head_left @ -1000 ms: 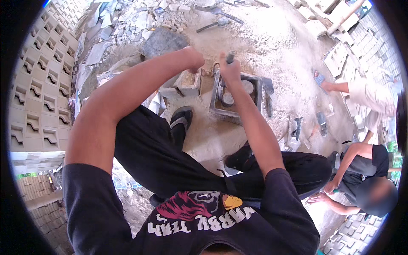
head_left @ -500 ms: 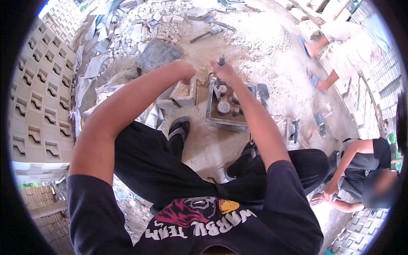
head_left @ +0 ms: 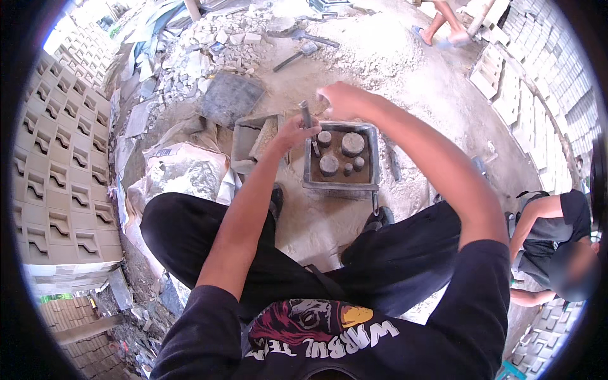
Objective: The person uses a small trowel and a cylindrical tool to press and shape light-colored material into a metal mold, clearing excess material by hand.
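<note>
My left hand (head_left: 296,134) grips an upright dark metal rod (head_left: 306,114) at the left side of a square metal mould (head_left: 342,186). The rod's lower end reaches down inside the mould. Over the far edge of the mould is my right hand (head_left: 345,101), its fingers curled downward; what they hold, if anything, is hidden. Brown sandy material lies in the mould around several grey round pieces, among them a wide cylinder (head_left: 353,144) and a smaller one (head_left: 329,166) nearer me. A thin rod (head_left: 375,201) sticks out at the mould's near right corner.
Left of the mould stands a grey trough (head_left: 246,144), with a dark slab (head_left: 232,99) behind it. A hammer (head_left: 295,56) lies before the rubble (head_left: 221,44). A white sack (head_left: 183,171) is at left. A co-worker (head_left: 544,234) sits at right; another person's legs (head_left: 436,24) are far right.
The metal rod has passed from my right hand to my left. My left hand moved from above the trough to the mould. The far person has moved away.
</note>
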{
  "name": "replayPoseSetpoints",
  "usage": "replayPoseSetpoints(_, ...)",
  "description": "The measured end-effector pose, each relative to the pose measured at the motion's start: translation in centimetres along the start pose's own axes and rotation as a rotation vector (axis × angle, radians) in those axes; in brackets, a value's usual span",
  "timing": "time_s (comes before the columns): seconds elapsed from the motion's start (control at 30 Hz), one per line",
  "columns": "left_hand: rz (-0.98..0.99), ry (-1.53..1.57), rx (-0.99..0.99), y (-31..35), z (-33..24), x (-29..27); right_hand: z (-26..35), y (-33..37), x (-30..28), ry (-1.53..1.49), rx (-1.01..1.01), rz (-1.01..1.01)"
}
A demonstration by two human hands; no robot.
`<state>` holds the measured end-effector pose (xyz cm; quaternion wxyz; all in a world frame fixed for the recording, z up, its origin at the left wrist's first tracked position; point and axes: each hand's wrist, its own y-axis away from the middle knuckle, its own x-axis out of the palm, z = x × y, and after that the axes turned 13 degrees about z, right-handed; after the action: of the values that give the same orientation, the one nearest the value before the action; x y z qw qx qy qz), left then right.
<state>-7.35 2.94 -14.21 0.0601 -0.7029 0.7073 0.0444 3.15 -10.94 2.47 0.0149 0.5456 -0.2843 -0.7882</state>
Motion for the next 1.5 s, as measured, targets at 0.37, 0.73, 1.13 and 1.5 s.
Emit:
replayPoseSetpoints(0.37,-0.331,0.217,0.042,-3.3,-4.5,2.9,-1.6,8.8,-3.3,-0.129,-0.008,0.033)
replayPoseSetpoints(0.73,-0.535,0.267,-0.06,-3.2,1.3,1.7,-0.3,13.8,-5.9,-0.084,-0.091,-0.212)
replayPoseSetpoints(1.13,-0.588,0.291,0.069,-4.9,-0.9,1.6,-6.3,16.6,-3.4,-0.226,0.126,-0.191)
replayPoseSetpoints(1.5,-0.557,0.219,0.212,-6.4,-7.4,2.2,-8.1,17.0,-3.2,-0.268,0.192,-0.138)
